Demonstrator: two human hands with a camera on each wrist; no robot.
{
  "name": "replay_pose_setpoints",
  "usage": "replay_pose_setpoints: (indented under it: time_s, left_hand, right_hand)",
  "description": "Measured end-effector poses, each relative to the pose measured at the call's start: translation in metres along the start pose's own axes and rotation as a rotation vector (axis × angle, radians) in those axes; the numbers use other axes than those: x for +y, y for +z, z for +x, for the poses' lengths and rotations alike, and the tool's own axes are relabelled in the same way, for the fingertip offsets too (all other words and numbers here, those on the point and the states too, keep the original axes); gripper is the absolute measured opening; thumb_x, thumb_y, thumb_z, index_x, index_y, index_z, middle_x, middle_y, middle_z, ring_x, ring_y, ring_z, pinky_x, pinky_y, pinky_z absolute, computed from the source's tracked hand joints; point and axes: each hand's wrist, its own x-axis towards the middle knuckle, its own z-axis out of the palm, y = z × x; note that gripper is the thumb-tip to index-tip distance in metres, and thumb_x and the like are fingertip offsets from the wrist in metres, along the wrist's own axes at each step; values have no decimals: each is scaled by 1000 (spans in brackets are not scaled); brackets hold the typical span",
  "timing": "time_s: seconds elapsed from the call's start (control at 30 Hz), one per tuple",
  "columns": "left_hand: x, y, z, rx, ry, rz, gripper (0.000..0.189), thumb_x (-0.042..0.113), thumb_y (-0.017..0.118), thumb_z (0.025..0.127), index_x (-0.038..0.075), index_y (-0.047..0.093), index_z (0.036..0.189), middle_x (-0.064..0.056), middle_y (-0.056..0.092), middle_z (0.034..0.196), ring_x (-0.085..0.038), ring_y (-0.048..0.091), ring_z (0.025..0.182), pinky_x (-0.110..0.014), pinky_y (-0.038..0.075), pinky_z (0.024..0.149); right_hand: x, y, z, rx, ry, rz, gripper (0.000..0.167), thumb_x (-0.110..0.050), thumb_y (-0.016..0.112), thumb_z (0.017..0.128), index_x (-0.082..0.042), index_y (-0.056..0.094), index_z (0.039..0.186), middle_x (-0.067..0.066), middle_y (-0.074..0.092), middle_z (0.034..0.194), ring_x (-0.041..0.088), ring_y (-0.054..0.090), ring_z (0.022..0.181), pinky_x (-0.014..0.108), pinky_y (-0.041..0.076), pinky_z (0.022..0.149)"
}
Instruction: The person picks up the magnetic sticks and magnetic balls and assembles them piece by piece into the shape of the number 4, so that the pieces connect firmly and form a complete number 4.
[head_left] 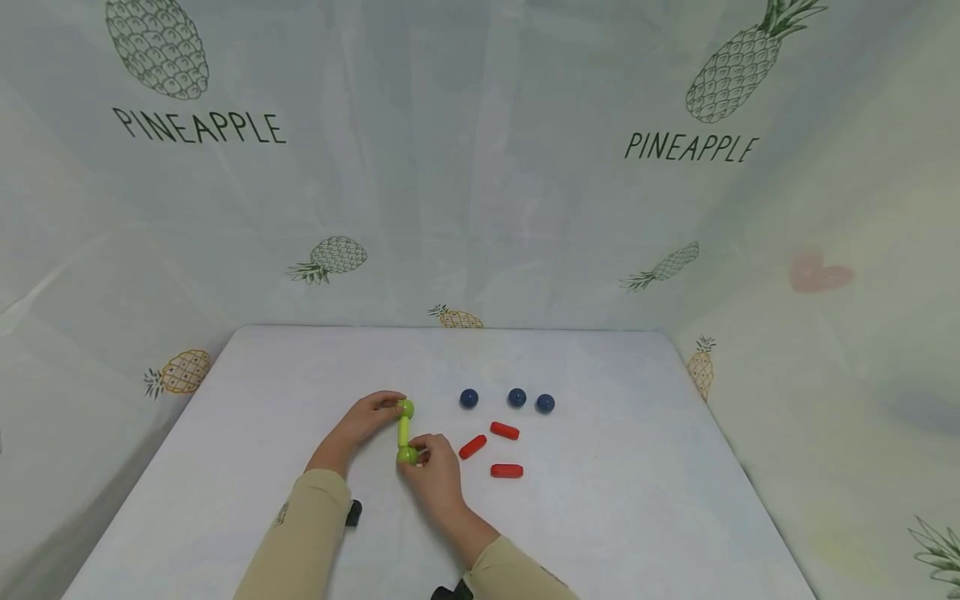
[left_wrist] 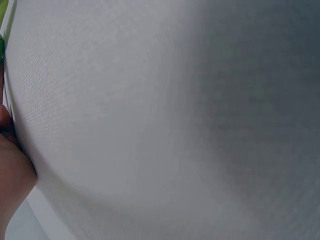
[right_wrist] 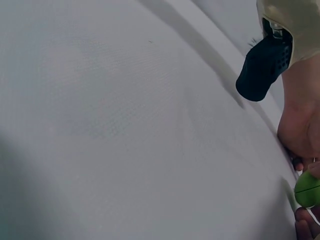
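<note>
A yellow-green rod point(head_left: 403, 432) stands between two green balls in the head view, one at each end. My left hand point(head_left: 371, 415) pinches the far ball point(head_left: 407, 408) between thumb and fingers. The near ball point(head_left: 407, 455) is gripped by my right hand point(head_left: 437, 475), with fingers curled around its right side. In the right wrist view a green ball point(right_wrist: 307, 190) shows at the right edge among fingertips. Only part of the left hand point(left_wrist: 15, 175) enters the left wrist view, at its left edge.
To the right lie three dark blue balls point(head_left: 517, 397) in a loose row. Closer in are three red rods point(head_left: 507, 471), one just right of my right hand. The white table point(head_left: 637, 500) backs onto a pineapple-printed cloth point(head_left: 480, 183). A black wrist camera point(right_wrist: 262, 67) sits at one sleeve.
</note>
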Motion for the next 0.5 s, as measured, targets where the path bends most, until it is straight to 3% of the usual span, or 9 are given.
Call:
replay_pose_setpoints:
  time_s: [0.5]
  left_hand:
    - [0,0,-1,5,21,18,34,23,65,95,6,65,124,-13,64,118,-35,50,121,-56,31,103]
  right_hand:
    - [-1,4,0,-16,31,-10,26,-12,83,76,-14,66,96,-10,52,86,6,52,78,21,48,69]
